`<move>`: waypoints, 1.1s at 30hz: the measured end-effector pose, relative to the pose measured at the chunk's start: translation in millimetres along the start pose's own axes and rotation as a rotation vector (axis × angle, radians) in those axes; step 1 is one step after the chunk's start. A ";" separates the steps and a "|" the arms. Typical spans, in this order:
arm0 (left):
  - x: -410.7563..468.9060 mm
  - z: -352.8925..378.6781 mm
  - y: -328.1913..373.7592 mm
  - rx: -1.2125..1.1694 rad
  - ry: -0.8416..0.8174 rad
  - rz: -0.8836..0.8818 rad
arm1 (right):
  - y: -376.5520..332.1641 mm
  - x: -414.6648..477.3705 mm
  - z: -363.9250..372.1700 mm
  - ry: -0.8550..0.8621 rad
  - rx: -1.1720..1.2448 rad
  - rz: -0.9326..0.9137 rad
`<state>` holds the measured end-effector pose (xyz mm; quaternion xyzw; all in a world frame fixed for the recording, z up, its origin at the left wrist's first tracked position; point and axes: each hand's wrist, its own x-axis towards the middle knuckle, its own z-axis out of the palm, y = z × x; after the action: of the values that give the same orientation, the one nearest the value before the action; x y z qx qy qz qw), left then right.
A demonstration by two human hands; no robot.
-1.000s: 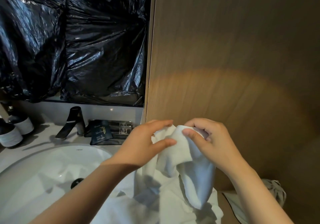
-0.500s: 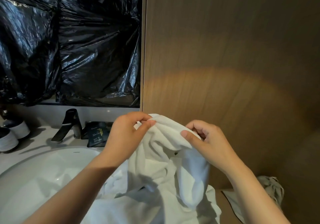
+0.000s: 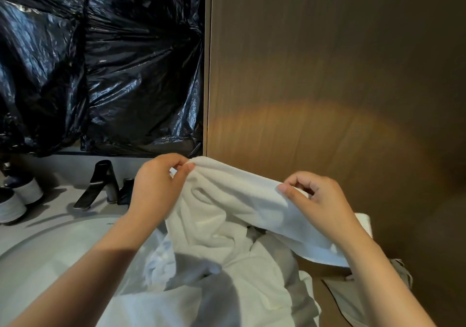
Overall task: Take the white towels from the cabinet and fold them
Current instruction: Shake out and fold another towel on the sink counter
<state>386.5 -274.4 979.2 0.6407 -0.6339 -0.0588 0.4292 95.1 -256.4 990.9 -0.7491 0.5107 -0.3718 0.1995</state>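
A: Two bottles (image 3: pixel 15 201) stood far left on the counter (image 3: pixel 58 199), dark with pale bands round them. Could anything be read on the bands?

B: No, they were too blurred. A tiny mark sat on the sink (image 3: pixel 50 256) rim, also too small to read.

A: And beside the bottles?

B: A dark, angular tap (image 3: pixel 97 188) leaned out over the round white sink. Above it hung crinkled, glossy black plastic (image 3: pixel 106 69).

A: Then the hands.

B: The left hand (image 3: pixel 156 188) pinched the towel (image 3: pixel 227 200) at its top edge between thumb and curled fingertips. The right hand (image 3: pixel 320 200) pinched the same edge further along, thumb in front and fingers curled behind.

A: Which way did the towel run?

B: Its held edge stretched across from left to right, sloping a little down toward the right hand. Below that it hung in soft folds onto a rumpled white heap (image 3: pixel 252 289) at the sink's right side. Whether the heap was the same cloth, I could not tell. It was all white, thick and nubbly like terry.

A: And behind it?

B: A flat brown wood-grain panel (image 3: pixel 327 74) with a warm patch of light across it. Low at the far right lay a pale beige cloth (image 3: pixel 401 273), partly hidden by the right forearm.
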 end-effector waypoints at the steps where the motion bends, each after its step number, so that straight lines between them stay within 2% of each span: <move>1: -3.1 1.5 -1.0 0.028 -0.019 0.007 | -0.5 0.0 0.3 -0.003 0.000 -0.005; 3: -11.2 4.3 0.3 0.068 -0.070 0.063 | -2.1 -0.2 1.4 -0.037 0.007 -0.029; 6: -21.5 6.0 9.5 0.072 -0.145 0.241 | -6.4 0.5 5.6 -0.069 0.002 -0.092; 10: -30.4 12.3 31.0 0.019 -0.330 0.450 | -16.6 3.3 13.5 -0.088 -0.004 -0.155; 14: -34.4 30.2 42.1 -0.072 -0.465 0.420 | -20.9 3.6 14.8 -0.096 0.017 -0.184; 17: -32.9 34.4 40.0 -0.263 -0.400 0.325 | -16.5 1.3 13.2 -0.094 0.027 -0.149; 19: -30.3 33.6 35.1 -0.302 -0.348 0.292 | -9.3 -0.5 10.1 -0.091 0.039 -0.113; 28: -13.0 27.5 9.1 -0.250 -0.124 0.124 | 29.0 -19.1 -5.4 -0.096 -0.009 0.061; 33: -11.6 30.6 7.0 -0.225 -0.121 0.107 | 45.1 -28.0 0.1 -0.071 -0.046 0.128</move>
<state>360.0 -277.8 959.0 0.5491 -0.6812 -0.1450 0.4619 61.7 -248.9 950.3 -0.7321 0.5586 -0.3197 0.2233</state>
